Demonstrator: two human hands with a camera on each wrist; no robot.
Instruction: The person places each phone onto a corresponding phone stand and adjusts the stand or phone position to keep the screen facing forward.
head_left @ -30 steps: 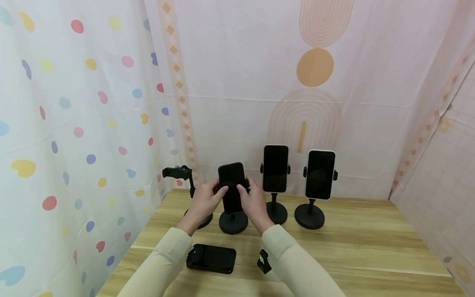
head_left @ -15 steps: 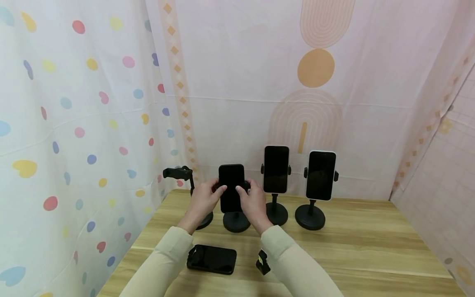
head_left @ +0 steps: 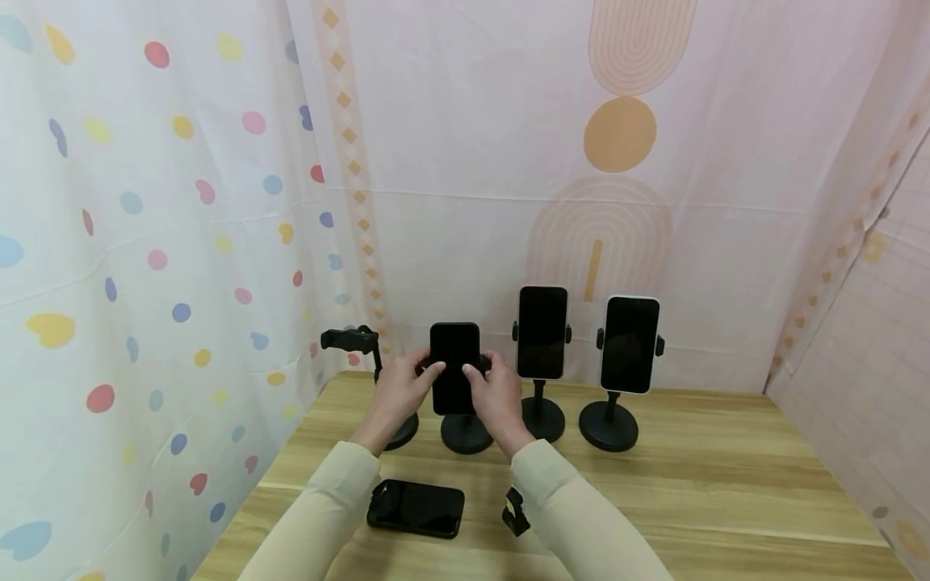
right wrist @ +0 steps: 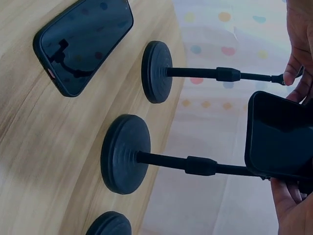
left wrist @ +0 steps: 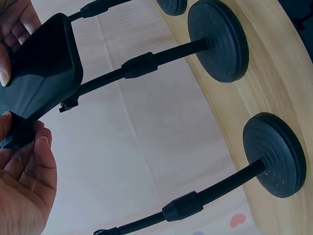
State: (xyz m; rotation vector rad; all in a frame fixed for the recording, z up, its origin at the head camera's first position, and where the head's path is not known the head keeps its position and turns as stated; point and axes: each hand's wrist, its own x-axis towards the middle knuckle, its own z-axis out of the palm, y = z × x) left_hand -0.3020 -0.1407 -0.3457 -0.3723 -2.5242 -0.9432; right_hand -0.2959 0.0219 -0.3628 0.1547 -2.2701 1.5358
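Observation:
A black smartphone (head_left: pixel 455 395) stands upright at the head of a black phone stand (head_left: pixel 467 436), its screen facing me. My left hand (head_left: pixel 398 393) grips its left side and the clamp there, thumb toward the screen. On the opposite side my right hand (head_left: pixel 498 397) grips the phone and clamp in the same way. In the left wrist view the stand's pole (left wrist: pixel 142 64) runs from the phone down to a round base (left wrist: pixel 220 41). Fingers behind the phone are partly hidden.
To the left is a stand with a bare clamp (head_left: pixel 349 340). Two stands on the right bear phones, a nearer one (head_left: pixel 542 332) and a farther one (head_left: pixel 630 344). Another black phone (head_left: pixel 416 508) lies flat on the wooden table (head_left: pixel 712 484). Curtains hang behind and at the sides.
The phone between my hands was tilted a second ago and now stands straight. The stand's base has shifted slightly right. Both hands keep their grip.

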